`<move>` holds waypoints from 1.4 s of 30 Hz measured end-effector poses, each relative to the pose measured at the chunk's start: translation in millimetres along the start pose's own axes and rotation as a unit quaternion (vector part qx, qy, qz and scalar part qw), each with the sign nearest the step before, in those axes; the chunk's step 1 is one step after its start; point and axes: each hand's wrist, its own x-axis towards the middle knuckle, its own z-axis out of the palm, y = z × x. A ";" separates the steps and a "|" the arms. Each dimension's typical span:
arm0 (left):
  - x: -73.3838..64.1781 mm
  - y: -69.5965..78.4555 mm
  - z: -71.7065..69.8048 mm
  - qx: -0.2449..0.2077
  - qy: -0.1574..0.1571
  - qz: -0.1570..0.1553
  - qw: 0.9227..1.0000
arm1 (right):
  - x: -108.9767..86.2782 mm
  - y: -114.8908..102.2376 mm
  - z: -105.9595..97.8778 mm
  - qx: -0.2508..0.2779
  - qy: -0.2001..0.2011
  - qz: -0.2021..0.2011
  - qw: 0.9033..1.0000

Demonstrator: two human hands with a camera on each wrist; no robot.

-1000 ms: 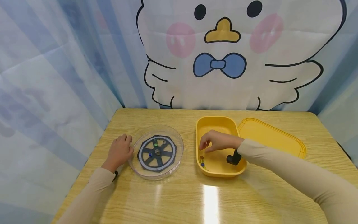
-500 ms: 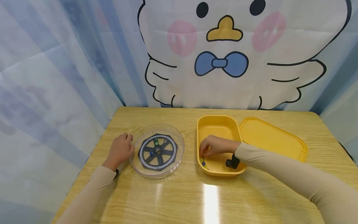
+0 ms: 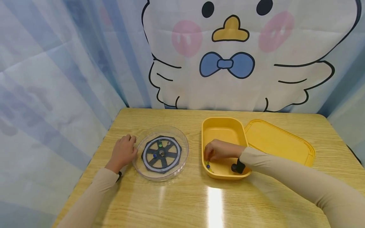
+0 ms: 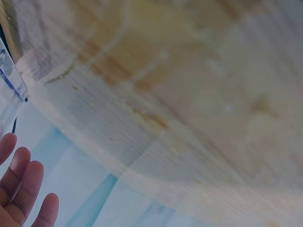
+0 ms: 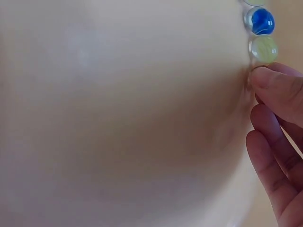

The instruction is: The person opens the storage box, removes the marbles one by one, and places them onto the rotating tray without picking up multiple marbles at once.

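Observation:
A clear round dish (image 3: 184, 148) holds a dark six-spoked wheel (image 3: 163, 163), with a green marble (image 3: 160, 145), a blue marble and a clear one inside. At its left edge rests my left hand (image 3: 123, 152); the left wrist view shows those fingers (image 4: 31, 189) loosely bent around nothing. My right hand (image 3: 220, 149) reaches down inside the yellow box (image 3: 223, 125). In the right wrist view its thumb (image 5: 279, 90) and forefinger pinch a marble, mostly hidden, at the end of a row along the wall. Beside it sit a yellow-swirled marble (image 5: 265, 48) and a blue-swirled marble (image 5: 262, 21).
A flat yellow lid (image 3: 279, 141) lies right of the box, partly behind the right sleeve (image 3: 288, 171). The wooden table (image 3: 171, 202) extends in front of dish and box. A curtain with a cartoon bird (image 3: 225, 88) hangs right behind the table.
My right hand has lowered toward the near left wall of the yellow box, and its thumb and forefinger have closed on a marble. My left hand stays at the dish.

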 end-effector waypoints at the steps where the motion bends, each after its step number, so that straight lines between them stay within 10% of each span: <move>1: 0.2 0.0 0.0 0.001 0.002 0.001 1.000 | -0.4 0.5 0.2 -0.002 0.000 -0.001 1.000; 17: 0.7 1.2 -0.8 0.002 0.019 0.010 1.000 | -5.0 4.8 -0.3 -0.025 0.011 0.008 1.000; 42: 0.3 0.9 -1.4 -0.007 -0.005 -0.002 1.000 | 26.2 -27.3 -60.1 -0.046 0.082 -0.001 0.996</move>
